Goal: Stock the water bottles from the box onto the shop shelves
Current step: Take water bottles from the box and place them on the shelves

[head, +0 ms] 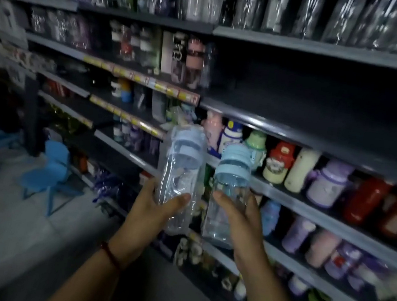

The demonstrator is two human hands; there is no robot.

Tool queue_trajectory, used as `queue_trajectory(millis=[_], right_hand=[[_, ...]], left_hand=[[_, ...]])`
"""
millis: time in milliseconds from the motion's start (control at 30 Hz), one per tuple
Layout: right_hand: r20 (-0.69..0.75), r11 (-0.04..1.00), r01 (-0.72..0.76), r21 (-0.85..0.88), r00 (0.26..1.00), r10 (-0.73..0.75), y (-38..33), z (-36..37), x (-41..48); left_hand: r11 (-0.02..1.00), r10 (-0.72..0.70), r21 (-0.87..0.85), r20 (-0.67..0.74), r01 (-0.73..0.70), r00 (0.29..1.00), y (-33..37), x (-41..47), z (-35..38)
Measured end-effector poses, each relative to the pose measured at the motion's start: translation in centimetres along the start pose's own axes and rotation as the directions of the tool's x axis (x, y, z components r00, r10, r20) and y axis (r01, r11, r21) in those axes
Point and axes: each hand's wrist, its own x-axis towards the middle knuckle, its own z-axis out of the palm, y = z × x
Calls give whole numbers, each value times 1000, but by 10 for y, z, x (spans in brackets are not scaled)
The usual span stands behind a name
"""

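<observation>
— Talk me through it from the left. What do you see?

— On the floor at far left stands a small blue plastic chair (50, 173). Next comes my left hand (157, 203), with a red thread band (110, 255) on the wrist. Its fingers are curled round a clear plastic bottle with a pale blue lid, sleeved in loose clear film (182, 171). Close beside that is a clear blue-tinted plastic bottle with a brighter blue ribbed lid (227, 192). My right hand (236, 216) grasps it low on the body. I can't tell whether the two bottles touch. Both are upright in the air in front of the grey metal shelving (319, 50), not on any board yet.

— What could go wrong?

— The film sleeve looks slick, so I judge the left bottle could slide through my grip. The row of small coloured children's bottles (301, 170) at right stands packed close. Pushing a new one in there could topple a neighbour.

— Anything you can't make out?

— The box isn't in view. The dark bay (324, 103) above that row is too dim to read to its back. The yellow price labels (136, 76) are blurred, and the far right is cut off.
</observation>
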Motion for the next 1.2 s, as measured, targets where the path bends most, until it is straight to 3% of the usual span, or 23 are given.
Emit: queue_trajectory(millis=[167,300,400,600,700,900,967,1067,1200], right_hand=[[78,996,85,14,993,-86,-32,36,114],[73,990,137,-13,988,-136,-50,49,187],[35,988,148,-34,989,-147,-60,49,223],[-146,960,214,-181,959,-242,-77,53,293],[-199,945,234,-229,939,-281,-90,62,331],[-207,933,253,-257,928,-309,-113,83,402],[-256,939,240,-244,918,-302,-114,88,424],[-371,979,190,-69,907,-202,-117,98,454],[-496,979,197,-61,845,-201,-117,107,482]], left_hand=[[993,99,57,17,-100,995,37,105,0],[989,146,-14,63,-145,987,55,171,8],[990,101,-103,63,-95,993,61,214,18],[999,-21,-47,22,22,1000,66,306,35],[995,-81,-49,168,91,982,74,356,36],[961,-171,-108,489,253,856,98,464,43],[963,-185,-77,517,260,836,102,499,44],[973,-184,-17,553,231,813,105,544,48],[982,-178,52,599,184,781,103,591,55]])
